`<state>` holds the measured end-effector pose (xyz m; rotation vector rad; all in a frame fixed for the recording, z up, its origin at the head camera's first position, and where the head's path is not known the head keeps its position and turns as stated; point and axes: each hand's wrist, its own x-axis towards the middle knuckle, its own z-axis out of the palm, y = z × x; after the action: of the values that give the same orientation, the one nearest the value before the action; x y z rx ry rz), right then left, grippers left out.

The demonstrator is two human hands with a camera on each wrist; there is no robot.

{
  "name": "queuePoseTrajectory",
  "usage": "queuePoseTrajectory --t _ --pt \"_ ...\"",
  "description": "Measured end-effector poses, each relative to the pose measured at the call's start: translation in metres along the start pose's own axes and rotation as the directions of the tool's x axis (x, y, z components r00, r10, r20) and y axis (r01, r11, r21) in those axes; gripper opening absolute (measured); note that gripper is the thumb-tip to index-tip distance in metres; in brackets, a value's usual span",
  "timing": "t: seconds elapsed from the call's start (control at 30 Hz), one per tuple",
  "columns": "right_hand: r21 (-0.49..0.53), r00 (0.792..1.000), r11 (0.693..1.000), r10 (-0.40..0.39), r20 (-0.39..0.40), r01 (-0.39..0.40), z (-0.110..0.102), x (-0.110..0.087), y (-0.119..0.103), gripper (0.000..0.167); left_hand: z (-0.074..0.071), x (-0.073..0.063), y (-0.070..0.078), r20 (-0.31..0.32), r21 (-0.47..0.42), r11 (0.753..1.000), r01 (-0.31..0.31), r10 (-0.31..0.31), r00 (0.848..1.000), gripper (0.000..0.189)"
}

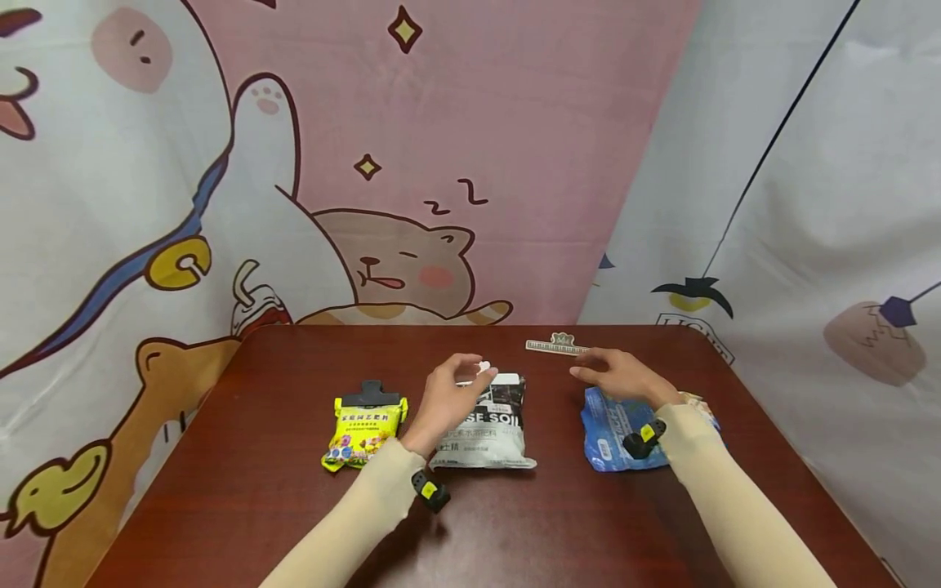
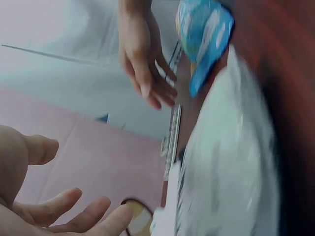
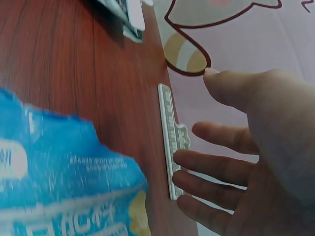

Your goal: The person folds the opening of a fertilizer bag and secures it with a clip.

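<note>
My left hand (image 1: 450, 398) is raised over a white-and-black fertilizer bag (image 1: 488, 445) at the middle of the table, fingers loosely bent and apart. A white clip (image 1: 506, 379) sits along the top of that bag, just beyond the hand. In the left wrist view, the gap between thumb and fingers holds nothing. My right hand (image 1: 625, 377) hovers above a blue bag (image 1: 606, 429), its fingers spread towards a long pale clip (image 3: 167, 132) with a ruler-like pattern lying behind that bag. Nothing lies in the right palm, and the hand hides part of the blue bag.
A small yellow bag (image 1: 362, 433) lies on the left of the brown table (image 1: 235, 490), its top pinched by a black clip (image 1: 371, 394). Behind the table hangs a pink and white cloth (image 1: 544, 163) with cartoon animals.
</note>
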<state>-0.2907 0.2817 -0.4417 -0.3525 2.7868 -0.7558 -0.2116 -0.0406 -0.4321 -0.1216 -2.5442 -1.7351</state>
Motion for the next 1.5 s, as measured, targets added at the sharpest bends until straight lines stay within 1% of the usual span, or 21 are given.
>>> queuePoseTrajectory --t 0.07,0.17,0.23,0.37,0.43,0.57,0.67,0.77,0.83,0.9,1.0,1.03,1.1,1.23,1.33,1.37,1.43,1.5 --pt "-0.008 1.000 1.000 -0.004 0.015 0.004 -0.002 0.000 0.004 0.062 0.008 -0.005 0.003 0.034 -0.033 0.999 0.004 -0.002 0.999 0.043" --pt "-0.005 0.999 1.000 0.010 0.050 -0.010 -0.005 -0.001 0.009 0.062 0.020 -0.011 0.005 0.082 -0.078 0.997 0.025 -0.018 0.996 0.044" --pt "-0.025 0.998 1.000 0.012 0.066 -0.010 -0.007 -0.002 0.011 0.062 0.028 -0.015 0.005 0.114 -0.110 0.993 0.043 -0.030 0.993 0.044" --pt "-0.074 0.997 0.997 0.027 0.066 -0.022 -0.010 -0.002 0.017 0.062 0.044 -0.020 0.006 0.179 -0.169 0.980 0.101 -0.071 0.981 0.047" --pt "-0.097 0.998 0.995 0.033 0.061 -0.027 -0.011 -0.001 0.020 0.061 0.052 -0.023 0.006 0.204 -0.205 0.969 0.135 -0.092 0.975 0.048" --pt "-0.088 0.993 0.995 0.053 0.101 -0.044 -0.012 0.001 0.026 0.060 0.068 -0.029 0.008 0.243 -0.287 0.936 0.204 -0.135 0.961 0.049" --pt "-0.079 0.990 0.995 0.065 0.123 -0.056 -0.012 0.003 0.030 0.059 0.081 -0.035 0.009 0.267 -0.320 0.917 0.238 -0.154 0.951 0.049" --pt "-0.083 0.990 0.996 0.056 0.132 -0.045 -0.012 0.003 0.032 0.057 0.095 -0.041 0.011 0.285 -0.358 0.894 0.271 -0.172 0.943 0.045" --pt "-0.083 0.990 0.996 0.048 0.136 -0.037 -0.013 0.003 0.032 0.053 0.106 -0.045 0.012 0.294 -0.391 0.872 0.296 -0.186 0.937 0.039" --pt "-0.076 0.988 0.997 0.033 0.149 -0.022 -0.014 0.003 0.032 0.044 0.116 -0.047 0.012 0.307 -0.424 0.847 0.320 -0.198 0.931 0.034" --pt "-0.045 0.985 0.999 0.025 0.168 -0.017 -0.014 0.003 0.033 0.033 0.132 -0.051 0.011 0.330 -0.449 0.815 0.365 -0.227 0.916 0.029" --pt "-0.038 0.984 0.999 0.018 0.176 -0.012 -0.013 0.003 0.034 0.030 0.136 -0.052 0.010 0.342 -0.452 0.809 0.377 -0.233 0.910 0.029" --pt "-0.030 0.983 1.000 0.013 0.185 -0.007 -0.013 0.003 0.035 0.029 0.145 -0.054 0.010 0.359 -0.454 0.795 0.402 -0.250 0.899 0.029" --pt "-0.044 0.983 0.999 0.014 0.181 -0.006 -0.011 0.005 0.039 0.026 0.161 -0.058 0.010 0.386 -0.479 0.750 0.456 -0.287 0.877 0.031" --pt "-0.060 0.985 0.998 -0.002 0.175 0.012 -0.011 0.006 0.041 0.025 0.172 -0.060 0.012 0.416 -0.508 0.695 0.508 -0.319 0.852 0.029" --pt "-0.059 0.985 0.998 0.000 0.174 0.010 -0.011 0.006 0.041 0.024 0.176 -0.061 0.012 0.433 -0.513 0.676 0.529 -0.328 0.840 0.029" --pt "-0.053 0.985 0.999 0.002 0.174 0.007 -0.011 0.007 0.042 0.022 0.181 -0.062 0.012 0.474 -0.524 0.629 0.574 -0.344 0.811 0.028" --pt "-0.055 0.985 0.998 -0.004 0.174 0.013 -0.010 0.007 0.043 0.021 0.186 -0.064 0.012 0.522 -0.535 0.573 0.621 -0.353 0.776 0.027"
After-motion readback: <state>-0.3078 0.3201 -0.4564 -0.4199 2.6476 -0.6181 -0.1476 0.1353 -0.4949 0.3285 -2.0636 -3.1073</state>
